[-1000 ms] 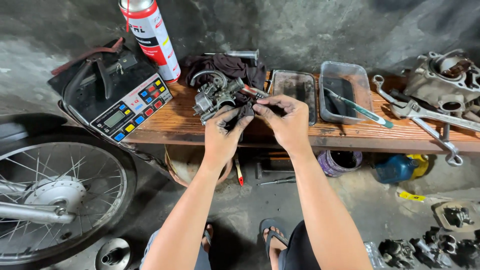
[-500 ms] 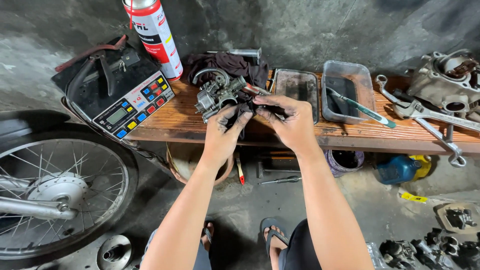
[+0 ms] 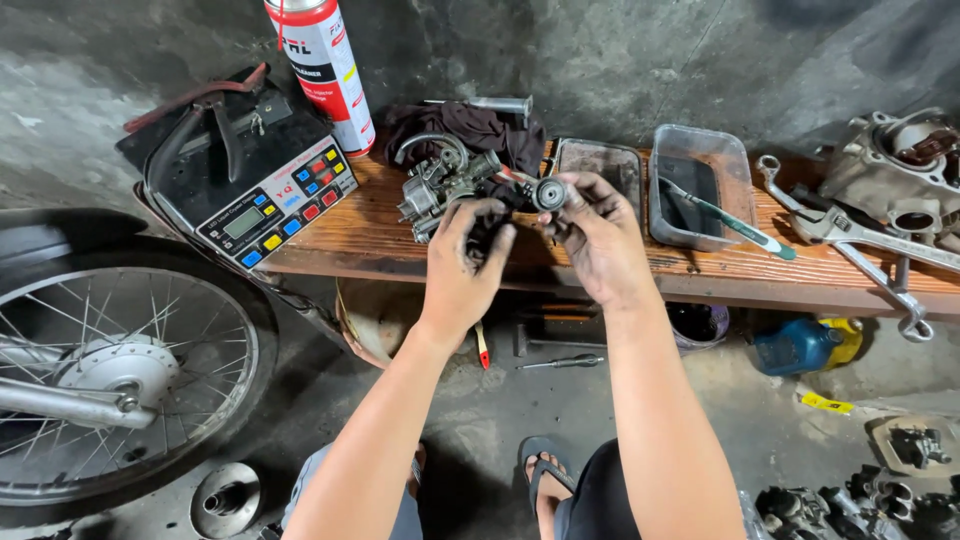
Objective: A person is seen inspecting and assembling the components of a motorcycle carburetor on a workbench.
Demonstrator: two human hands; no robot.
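My left hand (image 3: 466, 262) is closed around a small dark part held just in front of a grey metal carburettor (image 3: 436, 184) that rests on the wooden bench (image 3: 700, 268). My right hand (image 3: 598, 232) pinches a small round black cap-like part (image 3: 549, 193) between thumb and fingers, raised beside the carburettor. Both hands are smeared with grease. A dark rag (image 3: 470, 128) lies behind the carburettor.
On the bench: a black device with coloured buttons (image 3: 255, 190), a red-and-white spray can (image 3: 322, 66), two clear trays (image 3: 700, 185), a screwdriver (image 3: 735, 225), wrenches (image 3: 870, 245), an engine casing (image 3: 900, 165). A motorcycle wheel (image 3: 110, 370) stands left. Tools and parts lie on the floor.
My hands have drawn slightly apart; the right hand has lifted the round black part up and to the right, away from the left hand.
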